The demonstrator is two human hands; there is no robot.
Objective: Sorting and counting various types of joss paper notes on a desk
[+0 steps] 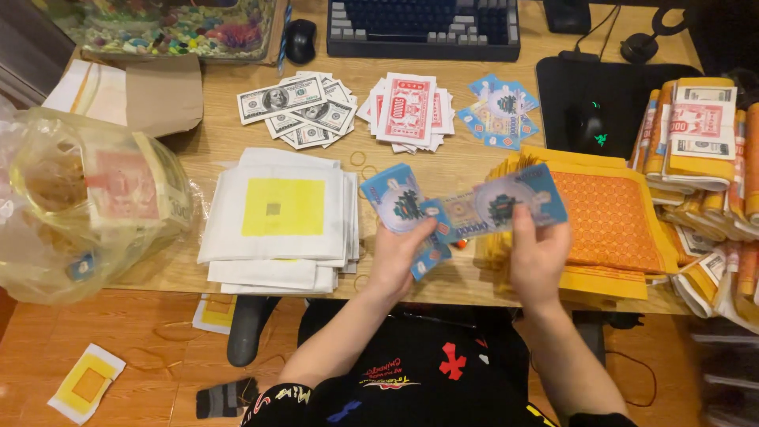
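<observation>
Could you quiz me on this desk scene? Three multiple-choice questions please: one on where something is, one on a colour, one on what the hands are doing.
1. Where does the stack of white sheets lie?
A. left of the hands
B. on the keyboard
C. on the black mouse pad

2. What colour is the square on its top sheet?
A. green
B. yellow
C. purple

3. What is the state of the blue notes?
A. lying flat on the desk
B. sealed in the plastic bag
C. held fanned between both hands

Answers: 1 A, the stack sits on the desk left of the left hand. 2 B, the square is plainly yellow. 3 C, the left hand and right hand grip the fan above the desk.
</observation>
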